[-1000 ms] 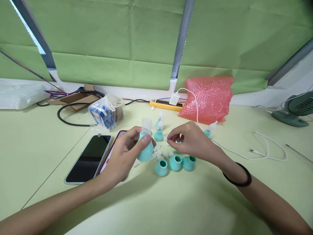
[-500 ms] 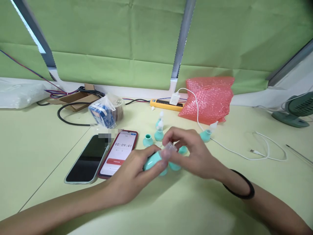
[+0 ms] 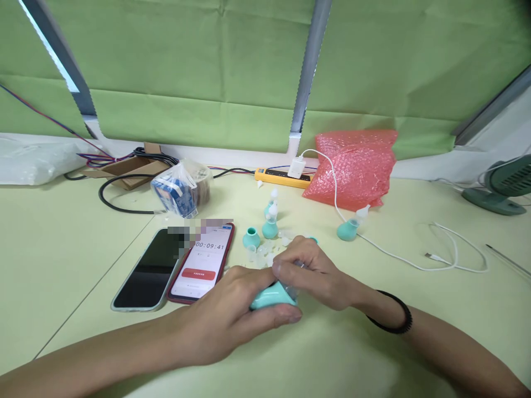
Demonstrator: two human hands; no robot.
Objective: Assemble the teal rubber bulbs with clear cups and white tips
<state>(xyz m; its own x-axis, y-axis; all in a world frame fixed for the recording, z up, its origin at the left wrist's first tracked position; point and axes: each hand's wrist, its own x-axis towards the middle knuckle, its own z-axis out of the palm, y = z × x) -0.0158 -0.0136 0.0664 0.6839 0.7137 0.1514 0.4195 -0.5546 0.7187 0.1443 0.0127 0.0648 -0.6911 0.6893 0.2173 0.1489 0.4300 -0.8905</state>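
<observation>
In my left hand (image 3: 226,304) is a teal squeeze bulb (image 3: 271,297), lying tilted between thumb and fingers with its neck to the right. My right hand (image 3: 317,276) pinches a clear plastic piece (image 3: 290,291) at the bulb's neck; the fingers partly cover the joint, so how far it sits in I cannot tell. Just beyond the hands lie several small clear plastic parts (image 3: 261,251). An open teal bulb (image 3: 251,238) stands behind them, beside a bulb with a white tip (image 3: 270,226). Another bulb with a clear nozzle (image 3: 347,230) leans off to the right.
Two phones lie left of the hands: a dark one (image 3: 145,273) and one showing a timer (image 3: 199,265). Farther back are a bagged tape roll (image 3: 180,188), a yellow power strip (image 3: 274,178) and a red bubble-wrap bag (image 3: 352,171). A white cable (image 3: 398,266) runs along the right.
Both hands have come lower and nearer to me with the bulb. The bulb has turned so its neck points right, and the clear piece is now mostly behind my right fingers.
</observation>
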